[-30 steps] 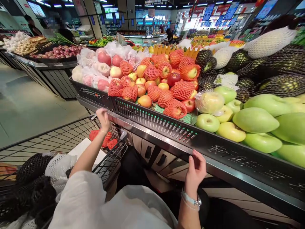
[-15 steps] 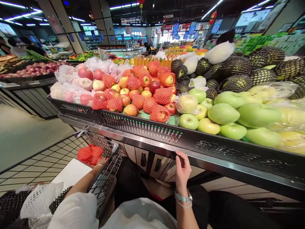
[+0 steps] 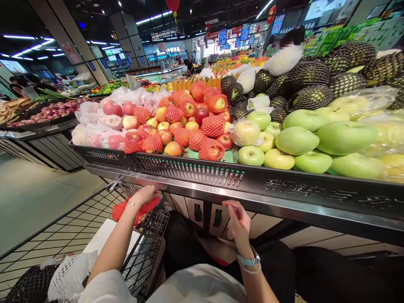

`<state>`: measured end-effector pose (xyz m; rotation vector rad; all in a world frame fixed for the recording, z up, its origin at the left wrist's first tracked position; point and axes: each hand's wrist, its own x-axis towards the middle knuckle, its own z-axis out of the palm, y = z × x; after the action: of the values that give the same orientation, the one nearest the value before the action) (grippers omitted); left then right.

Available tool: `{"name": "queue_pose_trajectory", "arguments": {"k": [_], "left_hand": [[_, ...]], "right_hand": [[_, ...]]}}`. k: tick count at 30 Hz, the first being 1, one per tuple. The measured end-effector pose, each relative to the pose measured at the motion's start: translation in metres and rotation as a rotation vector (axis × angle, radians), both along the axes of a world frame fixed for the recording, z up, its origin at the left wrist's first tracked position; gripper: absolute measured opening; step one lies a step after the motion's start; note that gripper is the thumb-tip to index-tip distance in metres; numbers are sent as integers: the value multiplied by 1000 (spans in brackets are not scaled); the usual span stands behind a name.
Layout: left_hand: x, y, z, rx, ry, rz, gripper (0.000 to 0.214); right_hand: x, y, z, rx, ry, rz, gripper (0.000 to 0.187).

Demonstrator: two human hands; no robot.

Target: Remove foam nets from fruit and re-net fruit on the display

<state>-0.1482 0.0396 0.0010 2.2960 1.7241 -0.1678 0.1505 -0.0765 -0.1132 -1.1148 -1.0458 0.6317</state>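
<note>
My left hand [image 3: 145,195] is over the far end of the shopping cart [image 3: 75,212], closed on an apple in a red foam net [image 3: 152,205]. The fruit itself is mostly hidden by the net and my hand. Another bundle of red foam netting [image 3: 119,210] lies in the cart just left of my wrist. My right hand [image 3: 239,221] hovers in front of the display's metal edge [image 3: 217,194], holding nothing, with its fingers loosely bent and the thumb apart.
A black display crate [image 3: 189,169] carries red apples [image 3: 173,149], several in red nets, and green apples [image 3: 251,155] to the right. Dark-netted melons [image 3: 311,99] lie behind. Inside the cart are a white flat item [image 3: 105,236] and white netting [image 3: 71,273].
My left hand has risen from inside the cart toward its far rim, with a red-netted apple in it. My right hand stays near the metal edge, its fingers slightly more bent.
</note>
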Motion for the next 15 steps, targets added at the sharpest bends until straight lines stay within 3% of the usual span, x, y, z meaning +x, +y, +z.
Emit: {"name": "queue_pose_trajectory", "arguments": {"k": [3, 5, 7, 9, 11, 13, 15], "left_hand": [[25, -20, 10, 93, -113, -195, 23], [46, -38, 10, 234, -372, -377, 24], [65, -53, 5, 341, -685, -468, 22], [78, -62, -4, 294, -888, -470, 22], [85, -64, -14, 155, -964, -449, 26], [86, -62, -23, 79, -982, -358, 27], [85, -59, -30, 131, -977, -236, 25]], "right_hand": [[-15, -5, 6, 17, -68, 231, 23], [-28, -10, 10, 11, -96, 379, 39], [-40, -14, 12, 16, -108, 458, 57], [-49, -16, 13, 25, -107, 436, 67], [-54, -16, 12, 12, -107, 371, 68], [-54, -12, 10, -19, -104, 301, 63], [-53, -7, 6, -64, -54, 203, 55]]}}
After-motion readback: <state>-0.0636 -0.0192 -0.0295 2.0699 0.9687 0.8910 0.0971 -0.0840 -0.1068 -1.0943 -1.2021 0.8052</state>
